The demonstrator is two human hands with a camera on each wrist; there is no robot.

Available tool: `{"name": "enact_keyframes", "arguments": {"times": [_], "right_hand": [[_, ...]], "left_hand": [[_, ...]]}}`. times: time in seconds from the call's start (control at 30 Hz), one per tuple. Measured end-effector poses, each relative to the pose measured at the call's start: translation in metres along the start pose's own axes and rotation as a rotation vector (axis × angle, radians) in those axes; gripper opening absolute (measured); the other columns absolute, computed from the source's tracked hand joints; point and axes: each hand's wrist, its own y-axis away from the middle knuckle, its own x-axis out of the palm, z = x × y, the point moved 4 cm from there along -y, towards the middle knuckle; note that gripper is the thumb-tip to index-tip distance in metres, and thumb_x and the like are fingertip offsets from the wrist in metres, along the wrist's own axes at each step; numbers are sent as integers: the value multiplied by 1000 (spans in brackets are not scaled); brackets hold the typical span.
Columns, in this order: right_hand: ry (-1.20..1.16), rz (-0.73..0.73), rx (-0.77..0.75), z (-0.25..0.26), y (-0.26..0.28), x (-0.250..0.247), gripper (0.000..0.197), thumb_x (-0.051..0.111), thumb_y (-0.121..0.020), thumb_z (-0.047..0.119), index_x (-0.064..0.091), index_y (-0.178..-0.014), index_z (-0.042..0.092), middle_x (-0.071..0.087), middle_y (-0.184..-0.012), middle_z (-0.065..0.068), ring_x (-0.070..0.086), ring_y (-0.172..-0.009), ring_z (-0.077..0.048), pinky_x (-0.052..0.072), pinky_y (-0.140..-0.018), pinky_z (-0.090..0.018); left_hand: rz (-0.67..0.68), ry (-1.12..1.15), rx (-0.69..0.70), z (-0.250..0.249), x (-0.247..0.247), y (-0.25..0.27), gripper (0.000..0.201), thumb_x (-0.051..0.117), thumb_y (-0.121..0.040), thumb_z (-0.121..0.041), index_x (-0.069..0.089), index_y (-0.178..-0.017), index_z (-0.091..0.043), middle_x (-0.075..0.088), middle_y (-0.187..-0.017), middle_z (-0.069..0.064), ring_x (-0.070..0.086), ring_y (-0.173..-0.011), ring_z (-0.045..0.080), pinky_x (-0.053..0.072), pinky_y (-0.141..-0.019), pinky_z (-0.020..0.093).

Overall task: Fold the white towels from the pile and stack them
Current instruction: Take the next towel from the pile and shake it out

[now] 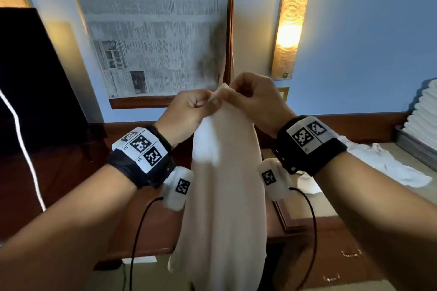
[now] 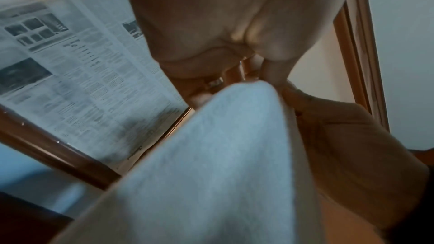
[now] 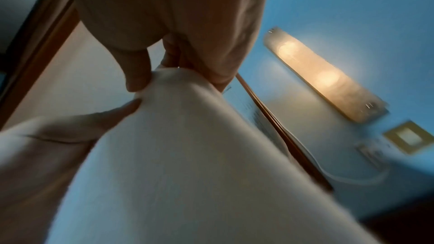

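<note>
A white towel hangs long and narrow in the air in front of me, raised above the desk. My left hand and my right hand meet at its top and both pinch the upper corner between thumb and fingers. The wrist views show the same towel falling away below each pinch. A stack of folded white towels stands at the far right. Loose white towels lie crumpled on the table to the right.
A framed newspaper page hangs on the blue wall straight ahead, with a lit wall lamp to its right. A dark screen stands at the left. The wooden desk lies below the towel.
</note>
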Motion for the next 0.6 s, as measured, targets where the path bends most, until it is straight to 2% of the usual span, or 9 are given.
{"name": "enact_keyframes", "arguments": {"times": [0.07,0.13,0.2,0.23,0.37,0.43,0.53,0.57,0.6], "right_hand": [[-240,9,96,-13,8,-7,21,67,-93,21,63,-92,0,61,-84,-13,58,-75,-19,51,-67,-30],[-453,40,228,-29,17,-8,19,61,-96,17,63,-98,-2,61,-88,-14,58,-78,-24,50,-69,-32],[-523,70,297,-47,23,-9,16,59,-97,13,65,-100,-2,63,-93,-16,59,-83,-28,52,-76,-38],[-547,83,320,-53,26,-9,14,58,-98,12,66,-99,0,65,-94,-16,60,-84,-29,53,-79,-40],[-736,145,394,-74,34,-8,9,58,-97,10,65,-93,6,62,-85,-10,58,-72,-19,52,-70,-31],[-798,170,407,-81,37,-6,9,56,-95,6,65,-93,6,61,-82,-8,58,-70,-18,50,-71,-32],[-798,221,442,-94,41,-4,16,55,-95,3,68,-104,2,67,-98,-18,62,-89,-31,50,-81,-40],[-784,244,444,-97,43,-2,17,55,-94,3,68,-105,1,67,-99,-20,61,-91,-32,49,-84,-43],[-773,261,441,-99,44,1,18,56,-94,3,68,-106,0,66,-98,-21,60,-92,-33,47,-87,-45]], "left_hand": [[-13,-73,37,-4,8,-7,47,56,-101,-8,63,-61,-33,40,-53,-15,36,-43,-2,28,-48,10],[-16,-131,59,-2,15,-12,51,56,-102,-11,64,-58,-35,42,-64,-1,37,-51,-1,30,-54,16],[-2,-179,60,3,23,-17,36,55,-102,-15,64,-68,-24,39,-69,6,36,-57,3,29,-58,23],[7,-185,50,5,25,-18,30,54,-102,-16,61,-74,-9,36,-68,6,34,-56,3,28,-57,23],[45,-240,59,11,32,-23,41,51,-99,-22,48,-76,12,30,-69,8,29,-57,5,26,-56,19],[61,-277,62,12,34,-25,41,50,-99,-24,47,-74,9,31,-70,8,28,-59,6,26,-59,21],[77,-275,25,14,35,-24,29,51,-98,-24,61,-72,-21,38,-68,-7,32,-60,6,26,-60,22],[81,-271,10,16,35,-24,27,52,-98,-26,65,-76,-19,41,-69,-4,34,-62,9,27,-60,22],[84,-267,2,17,35,-23,29,53,-97,-28,66,-82,-6,42,-72,3,35,-64,14,28,-61,23]]}}
